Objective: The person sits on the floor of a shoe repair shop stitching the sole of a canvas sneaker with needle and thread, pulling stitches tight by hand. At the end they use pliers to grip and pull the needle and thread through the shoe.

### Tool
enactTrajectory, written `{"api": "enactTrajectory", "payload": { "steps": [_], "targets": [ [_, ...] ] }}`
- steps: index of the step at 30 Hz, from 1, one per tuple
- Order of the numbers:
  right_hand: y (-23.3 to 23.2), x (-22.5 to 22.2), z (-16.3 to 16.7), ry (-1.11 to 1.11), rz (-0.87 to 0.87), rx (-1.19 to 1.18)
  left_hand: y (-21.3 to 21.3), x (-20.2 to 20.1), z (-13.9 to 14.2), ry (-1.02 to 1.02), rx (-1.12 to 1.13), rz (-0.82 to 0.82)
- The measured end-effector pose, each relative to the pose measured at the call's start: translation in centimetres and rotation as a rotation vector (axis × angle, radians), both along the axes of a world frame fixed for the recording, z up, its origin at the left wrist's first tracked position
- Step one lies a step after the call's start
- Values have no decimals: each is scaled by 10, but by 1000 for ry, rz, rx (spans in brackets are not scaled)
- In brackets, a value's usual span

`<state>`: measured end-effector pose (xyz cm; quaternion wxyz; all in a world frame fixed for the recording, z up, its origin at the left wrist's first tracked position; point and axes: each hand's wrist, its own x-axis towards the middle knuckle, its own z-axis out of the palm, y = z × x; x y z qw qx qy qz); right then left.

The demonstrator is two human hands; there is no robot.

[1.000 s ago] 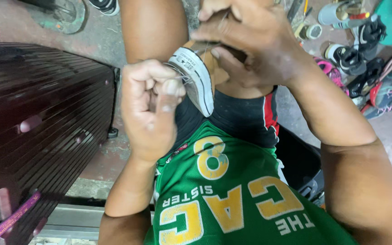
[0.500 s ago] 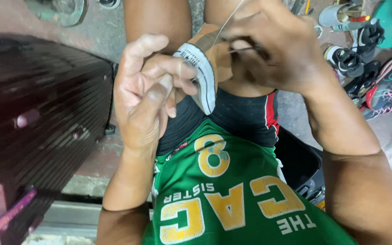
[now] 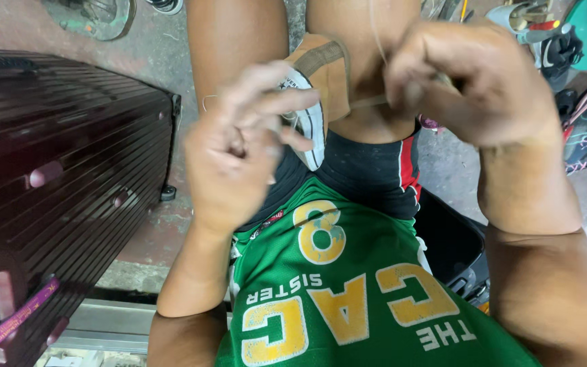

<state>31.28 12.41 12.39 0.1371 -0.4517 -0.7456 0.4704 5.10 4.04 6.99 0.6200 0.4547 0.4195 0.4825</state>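
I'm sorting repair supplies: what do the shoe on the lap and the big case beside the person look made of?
Shoe: probably tan canvas with a white rubber sole edge, matte and scuffed. Case: likely hard plastic, dark and glossy, judging by its ribbed shell catching light.

Left: dark ribbed suitcase (image 3: 56, 177) blocks. Right: shoe pile (image 3: 579, 102) crowds floor. Bare concrete floor (image 3: 171, 211) strip between suitcase and knees passable.

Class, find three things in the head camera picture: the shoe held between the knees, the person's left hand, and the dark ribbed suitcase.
shoe (image 3: 315, 132), head view, on its white rubber sole edge.
left hand (image 3: 236, 160), head view, on the back of the hand.
dark ribbed suitcase (image 3: 56, 163), head view, on its ridged side panel.
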Motion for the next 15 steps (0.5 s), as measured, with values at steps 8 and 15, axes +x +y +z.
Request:
{"api": "enactTrajectory", "payload": {
  "steps": [8, 15],
  "targets": [
    [-25, -18, -3, 9, -24, 16, 9, 23, 25, 549, 254, -58],
    [-3, -30, -11, -128, 42, 453, 1, 24, 16, 506, 385, 2]
  ]
}}
